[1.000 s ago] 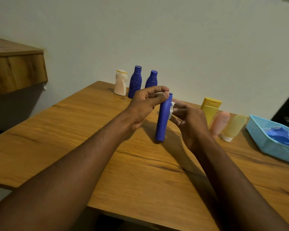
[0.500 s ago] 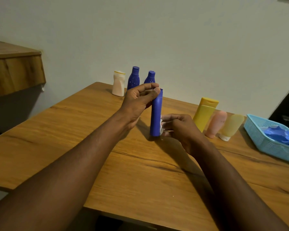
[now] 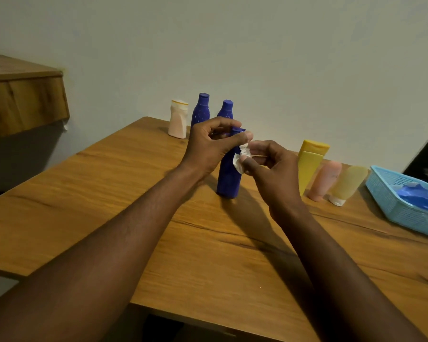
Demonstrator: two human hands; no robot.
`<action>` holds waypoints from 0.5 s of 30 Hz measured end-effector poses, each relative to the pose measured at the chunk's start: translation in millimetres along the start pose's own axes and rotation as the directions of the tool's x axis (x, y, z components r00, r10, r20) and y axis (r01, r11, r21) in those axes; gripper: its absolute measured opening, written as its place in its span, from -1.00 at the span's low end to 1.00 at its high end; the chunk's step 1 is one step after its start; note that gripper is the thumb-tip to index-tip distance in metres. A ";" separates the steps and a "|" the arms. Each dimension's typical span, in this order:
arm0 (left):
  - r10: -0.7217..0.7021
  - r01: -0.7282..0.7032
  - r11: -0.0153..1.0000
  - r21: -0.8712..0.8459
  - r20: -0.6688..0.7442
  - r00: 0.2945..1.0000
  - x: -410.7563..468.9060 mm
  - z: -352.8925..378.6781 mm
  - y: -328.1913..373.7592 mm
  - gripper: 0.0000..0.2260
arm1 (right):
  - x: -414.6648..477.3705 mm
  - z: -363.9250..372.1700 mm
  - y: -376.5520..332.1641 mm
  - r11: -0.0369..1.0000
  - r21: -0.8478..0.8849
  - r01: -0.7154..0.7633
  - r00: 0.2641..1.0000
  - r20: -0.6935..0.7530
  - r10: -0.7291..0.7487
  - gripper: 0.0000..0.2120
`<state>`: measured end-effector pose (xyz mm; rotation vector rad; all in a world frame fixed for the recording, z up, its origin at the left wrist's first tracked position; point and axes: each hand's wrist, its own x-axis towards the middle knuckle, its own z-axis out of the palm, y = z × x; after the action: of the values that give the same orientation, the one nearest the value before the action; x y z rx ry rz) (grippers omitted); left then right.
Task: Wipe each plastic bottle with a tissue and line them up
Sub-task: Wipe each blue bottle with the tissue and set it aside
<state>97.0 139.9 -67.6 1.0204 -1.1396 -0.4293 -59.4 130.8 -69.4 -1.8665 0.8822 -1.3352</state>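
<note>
Head view: both my hands meet over the mid-table, at 12 o'clock from me.
Left hand: the left hand (image 3: 208, 146) has fingers and thumb curled round the cap end of the tall blue bottle (image 3: 229, 178), steadying it from 9 o'clock.
Right hand: the right hand (image 3: 269, 166) pinches a crumpled white tissue (image 3: 241, 156), pressed on the bottle's upper side at 3 o'clock.
Bottle place: base down on the wooden table (image 3: 109, 193), between my hands.
Long axis: near vertical, with the cap toward 12 o'clock and the base toward 6.
Step in hand: wiping this bottle, I judge.
Doing it well: I would grip high and firm with the left so the narrow base cannot skid. I would then draw the tissue down the full length, turn the bottle and repeat, pushing only lightly sideways.
Lined up: at 11 o'clock from it, by the wall, stand a white bottle (image 3: 178, 122), a blue capped bottle (image 3: 200, 108) and a second blue capped bottle (image 3: 225, 108).
Waiting: at 3 o'clock are a yellow tube (image 3: 310, 164), a pink tube (image 3: 325, 180) and a pale yellow tube (image 3: 347, 183). I cannot tell whether they are lying or leaning.
Beyond: a blue basket (image 3: 405, 211) sits at 4 o'clock.
</note>
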 end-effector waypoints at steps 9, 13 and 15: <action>0.000 0.001 1.000 0.018 -0.037 0.999 1.6 0.2 1.8 -0.74 | 2.0 -10.5 18.4 0.973 -0.101 -0.206 0.962 0.163 0.220 -0.83; 0.024 -0.022 0.998 0.061 -0.035 0.999 1.7 -0.1 -0.3 -0.73 | 3.0 -6.5 13.1 0.993 -0.117 -0.018 0.997 0.074 0.027 -0.88; 0.036 -0.034 0.996 0.083 -0.022 0.999 0.8 0.2 -1.2 -0.73 | 3.2 -3.8 7.1 0.985 -0.152 0.077 0.997 0.029 -0.073 -0.86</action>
<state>97.4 138.6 -68.1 1.0730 -1.1608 -0.3436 -63.3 123.8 -72.6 -2.0473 0.9339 -1.3197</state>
